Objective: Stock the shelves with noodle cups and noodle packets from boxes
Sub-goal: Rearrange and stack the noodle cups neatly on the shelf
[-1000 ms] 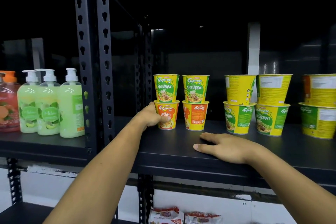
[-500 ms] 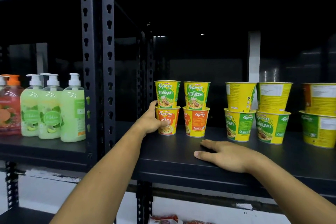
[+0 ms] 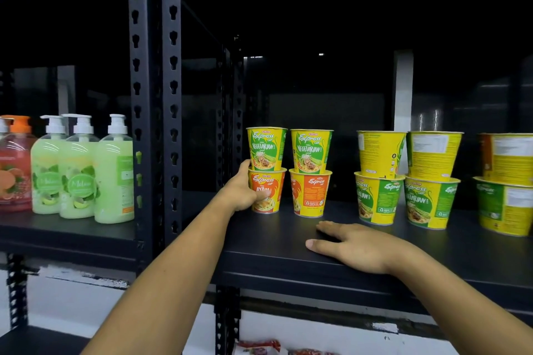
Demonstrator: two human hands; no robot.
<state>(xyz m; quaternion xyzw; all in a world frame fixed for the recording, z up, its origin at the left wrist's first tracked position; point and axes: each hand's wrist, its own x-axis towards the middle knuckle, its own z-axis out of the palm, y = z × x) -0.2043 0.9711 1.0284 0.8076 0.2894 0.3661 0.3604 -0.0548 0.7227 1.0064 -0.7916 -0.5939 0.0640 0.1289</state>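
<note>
Since 1.0 s ago: the left hand (image 3: 240, 192) raises its thumb from the lower cup's side to the cup above. The right hand (image 3: 357, 248) stays put, and the whole shelf (image 3: 274, 242) sits lower in frame.

Left hand: the fingers (image 3: 264, 194) curl round the orange Ayam noodle cup (image 3: 269, 181), left of frame centre, upright on the black shelf. The thumb points up, its tip touching the lower wall of the green Vegetarian noodle cup (image 3: 266, 148) stacked on it.

Right hand: released, palm down and flat on the shelf near the front edge, apart from all cups.

Second stack (image 3: 311, 170), same two flavours, stands just beside the gripped stack on the right. Larger cup stacks (image 3: 406, 179), two high, fill the right of the frame.

Left bay, past the slotted post (image 3: 155, 124): green hand-soap bottles (image 3: 78, 173). Bottom centre: red noodle packets (image 3: 259, 347), partly cut off.
</note>
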